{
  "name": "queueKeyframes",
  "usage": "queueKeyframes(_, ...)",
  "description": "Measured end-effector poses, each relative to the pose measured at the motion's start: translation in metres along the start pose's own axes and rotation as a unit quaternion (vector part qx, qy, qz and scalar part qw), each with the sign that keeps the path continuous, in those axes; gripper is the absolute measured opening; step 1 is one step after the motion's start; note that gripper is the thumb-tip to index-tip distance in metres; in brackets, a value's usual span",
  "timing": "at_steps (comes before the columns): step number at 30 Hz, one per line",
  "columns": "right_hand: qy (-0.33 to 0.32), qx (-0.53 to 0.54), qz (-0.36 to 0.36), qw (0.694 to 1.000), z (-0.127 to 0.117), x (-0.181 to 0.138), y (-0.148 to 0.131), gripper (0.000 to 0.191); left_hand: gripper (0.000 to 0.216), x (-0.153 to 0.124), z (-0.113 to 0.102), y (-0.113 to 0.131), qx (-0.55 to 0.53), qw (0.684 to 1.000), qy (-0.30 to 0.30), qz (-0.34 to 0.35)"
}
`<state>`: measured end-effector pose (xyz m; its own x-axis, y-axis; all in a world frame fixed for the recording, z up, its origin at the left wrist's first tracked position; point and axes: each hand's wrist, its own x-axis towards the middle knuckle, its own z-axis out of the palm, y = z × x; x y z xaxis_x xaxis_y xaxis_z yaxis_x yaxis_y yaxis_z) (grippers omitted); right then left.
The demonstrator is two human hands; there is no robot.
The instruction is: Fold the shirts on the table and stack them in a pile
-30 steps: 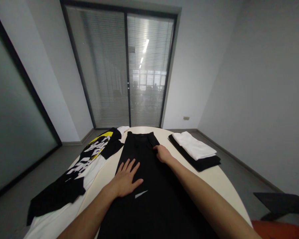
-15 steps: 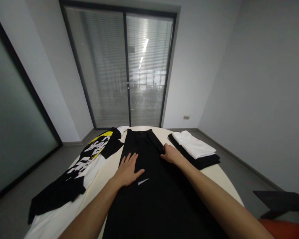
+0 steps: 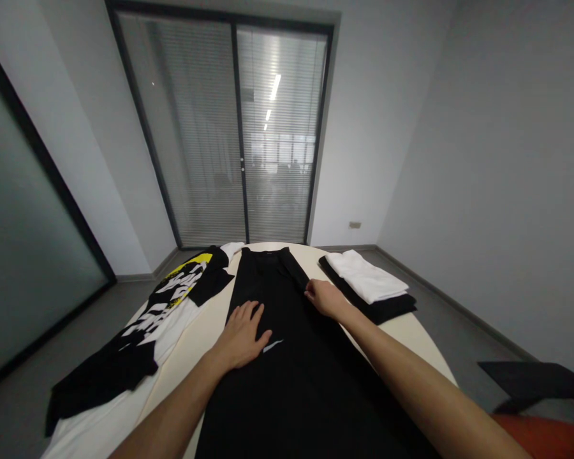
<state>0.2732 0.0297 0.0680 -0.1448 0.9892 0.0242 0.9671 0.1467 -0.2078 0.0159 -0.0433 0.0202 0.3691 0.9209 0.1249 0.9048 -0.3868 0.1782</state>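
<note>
Black trousers point(image 3: 287, 401) lie stretched along the table, the waistband at the far end and a small white mark on the front. My left hand point(image 3: 243, 335) rests on their left side, palm down with fingers spread, just beside the white mark. At the right edge, below the waistband, my right hand point(image 3: 326, 298) pinches the fabric between thumb and fingers. The near end of the trousers runs out of view.
Left of the trousers, a black, white and yellow printed T-shirt point(image 3: 165, 303) lies over a white garment point(image 3: 110, 421). A folded white garment point(image 3: 366, 274) sits on folded black cloth point(image 3: 387, 310) at right. A chair point(image 3: 536, 382) stands by the pale table point(image 3: 423, 354).
My left hand has slid slightly toward me, and the cloth near the white mark has wrinkled. My right hand keeps its pinch on the edge. The whole view has shifted a little.
</note>
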Motion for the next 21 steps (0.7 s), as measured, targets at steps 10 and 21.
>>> queueKeyframes(10,-0.067,-0.073,-0.022,0.995,-0.015,-0.037,-0.013,0.044,0.078,0.0,0.005,-0.002,-0.002,1.0,-0.023,-0.006)
queueKeyframes(21,-0.078,0.131,-0.073,0.986,-0.017,-0.031,-0.008,0.026,0.081,-0.001,0.001,0.002,-0.002,1.0,-0.031,0.004)
